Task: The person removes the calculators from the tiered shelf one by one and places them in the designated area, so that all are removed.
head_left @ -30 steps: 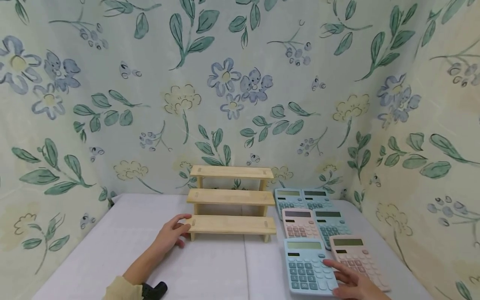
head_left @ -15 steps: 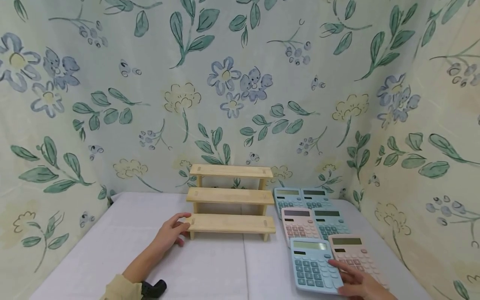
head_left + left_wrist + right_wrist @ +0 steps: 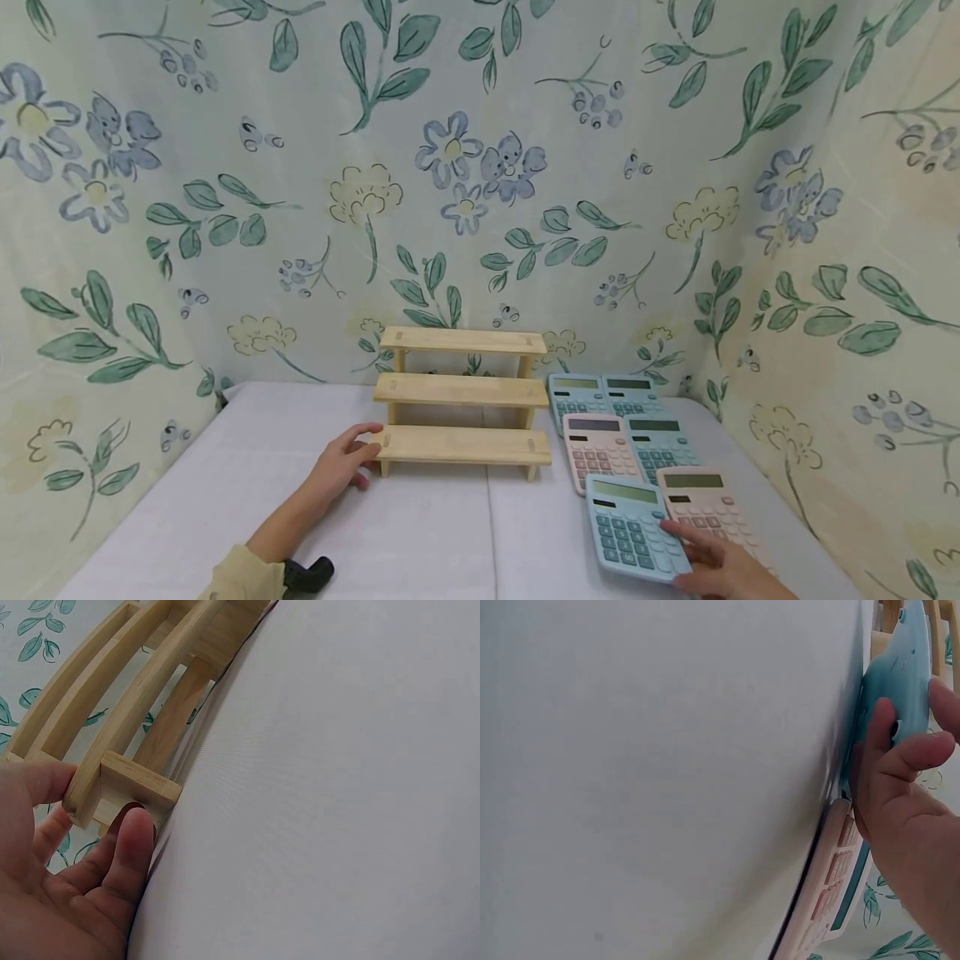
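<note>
My left hand (image 3: 341,467) grips the left end of the lowest step of a three-tier wooden display stand (image 3: 461,446). In the left wrist view, fingers lie on both sides of the step's end (image 3: 86,784). At the lower right, my right hand (image 3: 716,562) holds a light-blue calculator (image 3: 630,533) by its right edge. Some of its fingers are on the key face and others underneath, where the calculator's blue back (image 3: 885,682) shows in the right wrist view. The calculator is slightly turned and partly overlaps the pink calculator (image 3: 708,508) beside it.
Behind the held one lie more calculators: a pink calculator (image 3: 600,450), a blue calculator (image 3: 660,442) and two blue calculators farther back (image 3: 573,396). A white cloth covers the table (image 3: 420,533). Floral fabric (image 3: 480,267) hangs behind and at both sides.
The held blue calculator has shifted right and turned slightly, its top edge leaning left, as my right hand moved right with it. My left hand and the stand have stayed in place.
</note>
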Tool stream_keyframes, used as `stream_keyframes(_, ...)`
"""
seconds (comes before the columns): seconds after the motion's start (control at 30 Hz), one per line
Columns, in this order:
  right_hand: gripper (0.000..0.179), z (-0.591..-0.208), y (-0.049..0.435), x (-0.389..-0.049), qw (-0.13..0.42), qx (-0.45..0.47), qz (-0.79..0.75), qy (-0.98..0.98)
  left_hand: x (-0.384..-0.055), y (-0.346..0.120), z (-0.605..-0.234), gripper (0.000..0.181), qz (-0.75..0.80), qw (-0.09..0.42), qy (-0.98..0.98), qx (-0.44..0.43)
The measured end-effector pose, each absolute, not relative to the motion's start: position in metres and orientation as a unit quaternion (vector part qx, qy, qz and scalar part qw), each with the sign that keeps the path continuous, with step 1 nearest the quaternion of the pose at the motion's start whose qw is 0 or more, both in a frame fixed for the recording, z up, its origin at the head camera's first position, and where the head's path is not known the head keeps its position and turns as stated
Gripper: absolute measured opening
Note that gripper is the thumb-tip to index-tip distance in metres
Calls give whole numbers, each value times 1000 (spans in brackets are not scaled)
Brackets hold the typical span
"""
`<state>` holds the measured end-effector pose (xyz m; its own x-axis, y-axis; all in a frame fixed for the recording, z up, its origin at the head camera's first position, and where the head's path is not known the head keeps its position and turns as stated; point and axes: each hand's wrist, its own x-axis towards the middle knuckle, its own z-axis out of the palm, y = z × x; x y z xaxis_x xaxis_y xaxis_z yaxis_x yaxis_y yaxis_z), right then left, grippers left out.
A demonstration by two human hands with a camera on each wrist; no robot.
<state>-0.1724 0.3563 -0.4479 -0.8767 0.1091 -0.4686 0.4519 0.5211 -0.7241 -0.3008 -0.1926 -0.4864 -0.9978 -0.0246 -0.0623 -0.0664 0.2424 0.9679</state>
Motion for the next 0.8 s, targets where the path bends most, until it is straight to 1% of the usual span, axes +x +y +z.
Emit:
stream_keyframes(0.13,97,-450,355,-172,172,157,-421,877,-301,-193,-486,41,613,18,790,-28)
stream_keyframes(0.4,99,-453,352,-176,161,147,-354,909,-301,-194,-486,41,615,21,788,-25)
stream_keyframes(0.63,92,-457,346,-175,136,114,-326,929,-301,-194,-487,41,613,19,789,-27)
stream_keyframes(0.8,90,-458,342,-172,123,115,-312,935,-301,-194,-487,41,613,18,789,-27)
